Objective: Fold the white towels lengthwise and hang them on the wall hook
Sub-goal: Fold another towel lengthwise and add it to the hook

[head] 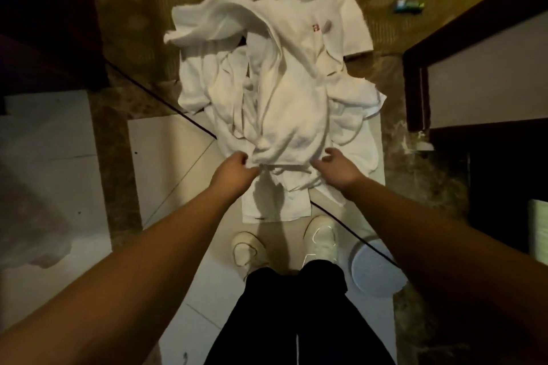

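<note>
A heap of crumpled white terry towels (pixel 275 77) lies on the floor directly ahead of the person, stretching from just beyond their feet to the far side of the view, and both hands are at its near edge. The left hand (pixel 234 167) has its fingers curled around a bunched fold at the near left corner of the topmost towel, pinching the cloth. The right hand (pixel 333 164) is at the near right corner of that same fold, its fingers bent into the cloth, though the grip itself is partly hidden by the fabric. The two hands sit near one another, with the gathered edge of the towel between them. One towel farther back carries a small red mark (pixel 315 27). A flatter white towel (pixel 275 207) lies under the heap, its near edge just beyond a pair of cream-coloured shoes (pixel 321 241). The floor is pale glossy tile (pixel 166 175) with a mottled brown marble border (pixel 118 163), giving way at the far side to a patterned tan carpet (pixel 142 9). A thin black cable (pixel 166 104) runs diagonally across the floor. A dark wooden door frame (pixel 421 68) stands at the right, a round pale blue object (pixel 376 272) lies near the right foot, and a small green packet (pixel 409 6) lies on the far carpet.
</note>
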{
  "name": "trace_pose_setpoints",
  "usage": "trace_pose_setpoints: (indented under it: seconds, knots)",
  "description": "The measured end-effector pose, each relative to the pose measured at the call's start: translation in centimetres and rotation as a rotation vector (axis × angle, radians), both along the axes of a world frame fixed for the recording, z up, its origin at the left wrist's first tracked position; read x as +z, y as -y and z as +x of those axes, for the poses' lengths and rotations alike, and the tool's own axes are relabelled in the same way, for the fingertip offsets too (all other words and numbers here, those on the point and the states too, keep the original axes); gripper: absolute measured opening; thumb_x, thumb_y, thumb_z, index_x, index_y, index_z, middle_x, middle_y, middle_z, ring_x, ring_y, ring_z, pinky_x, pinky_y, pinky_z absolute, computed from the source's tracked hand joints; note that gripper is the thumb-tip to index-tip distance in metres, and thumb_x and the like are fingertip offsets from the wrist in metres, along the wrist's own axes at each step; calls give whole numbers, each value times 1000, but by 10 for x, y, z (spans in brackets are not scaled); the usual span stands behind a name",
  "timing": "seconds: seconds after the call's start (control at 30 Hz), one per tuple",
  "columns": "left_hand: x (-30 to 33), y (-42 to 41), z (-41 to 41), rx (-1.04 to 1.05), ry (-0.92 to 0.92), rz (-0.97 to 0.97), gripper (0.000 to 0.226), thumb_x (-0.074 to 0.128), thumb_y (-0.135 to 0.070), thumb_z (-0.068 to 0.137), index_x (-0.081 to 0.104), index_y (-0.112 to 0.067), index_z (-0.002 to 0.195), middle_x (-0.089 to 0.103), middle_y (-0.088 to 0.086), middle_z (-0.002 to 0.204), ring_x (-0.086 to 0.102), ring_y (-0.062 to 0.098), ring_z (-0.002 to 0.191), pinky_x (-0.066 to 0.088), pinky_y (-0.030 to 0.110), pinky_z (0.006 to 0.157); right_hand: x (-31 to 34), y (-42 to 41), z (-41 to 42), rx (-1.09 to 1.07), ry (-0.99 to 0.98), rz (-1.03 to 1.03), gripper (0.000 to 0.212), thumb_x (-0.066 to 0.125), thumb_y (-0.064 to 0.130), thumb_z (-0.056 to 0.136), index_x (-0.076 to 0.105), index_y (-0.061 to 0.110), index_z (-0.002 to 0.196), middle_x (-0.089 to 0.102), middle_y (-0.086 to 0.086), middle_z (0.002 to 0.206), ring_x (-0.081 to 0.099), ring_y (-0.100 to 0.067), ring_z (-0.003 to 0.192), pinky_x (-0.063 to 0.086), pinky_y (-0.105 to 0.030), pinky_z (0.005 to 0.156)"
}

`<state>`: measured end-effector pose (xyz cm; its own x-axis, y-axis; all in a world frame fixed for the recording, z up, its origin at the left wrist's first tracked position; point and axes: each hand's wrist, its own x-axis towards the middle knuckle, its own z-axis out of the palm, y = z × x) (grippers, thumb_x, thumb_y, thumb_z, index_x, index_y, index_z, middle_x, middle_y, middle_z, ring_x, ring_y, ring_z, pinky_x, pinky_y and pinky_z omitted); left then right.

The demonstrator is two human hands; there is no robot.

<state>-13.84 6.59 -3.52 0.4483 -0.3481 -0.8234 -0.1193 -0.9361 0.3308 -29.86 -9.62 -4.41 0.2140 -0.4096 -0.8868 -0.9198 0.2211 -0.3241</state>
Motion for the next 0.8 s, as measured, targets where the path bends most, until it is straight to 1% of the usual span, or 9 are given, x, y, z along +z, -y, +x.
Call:
trace_pose_setpoints:
  seconds: [0.07,0.17,0.23,0.3,0.37,0.5,0.6,0.7,0.8]
  knots:
    - [-22,14,-4,132,4,-65,64,67,-37,92,43,-11,146,52,9,144,52,30,128,42,33,95,-29,3,7,-203,75,18,69,68,35,92,36,9,148,55,-9,138,57,-27,119,51,-41,96]
    - [-45,31,-4,337,-75,-141,78,73,-41,88,37,-15,151,49,8,149,50,29,132,43,38,108,-56,3,20,-392,159,75,55,67,41,92,52,12,135,63,-3,120,63,-18,103,54,-32,73]
    - [-55,38,-5,379,-100,-148,66,74,-41,86,51,-13,141,60,10,135,59,29,121,49,39,102,-65,4,24,-426,187,75,29,62,37,95,62,13,111,66,-3,96,62,-11,77,45,-23,55]
    - [-56,41,-6,311,-64,-133,35,70,-32,90,64,-6,113,67,12,108,63,29,99,50,35,81,-66,5,22,-411,185,53,13,60,27,98,60,17,88,61,-2,80,51,-10,60,36,-20,46]
    - [-50,41,-7,290,-45,-112,18,63,-24,94,62,-7,101,63,13,99,59,29,90,45,32,72,-58,5,17,-369,168,89,11,59,21,97,61,16,88,60,-1,81,48,-11,62,37,-21,51]
    - [-17,31,-8,454,-137,-149,16,59,-24,93,61,-16,107,65,10,113,62,31,102,54,40,87,-23,2,1,-174,138,65,8,58,20,95,63,13,94,67,-8,98,59,-18,85,43,-25,66]
    - [20,24,-12,622,-273,-208,6,61,-21,95,63,-16,98,68,14,115,66,32,102,54,49,95,16,-10,-4,52,240,-39,34,71,28,90,61,14,119,62,-3,115,60,-18,107,46,-26,79]
    - [63,21,-20,771,-425,-297,16,54,-11,101,61,-4,114,70,17,113,70,27,94,59,38,83,60,-31,-1,320,353,-114,90,85,42,74,37,23,148,41,-2,146,43,-18,131,39,-33,107]
    - [115,24,-28,859,-534,-376,20,52,-10,102,60,-2,118,73,14,109,73,24,89,60,31,70,102,-46,1,514,372,-282,106,84,50,70,24,26,154,29,1,156,29,-21,142,24,-40,115]
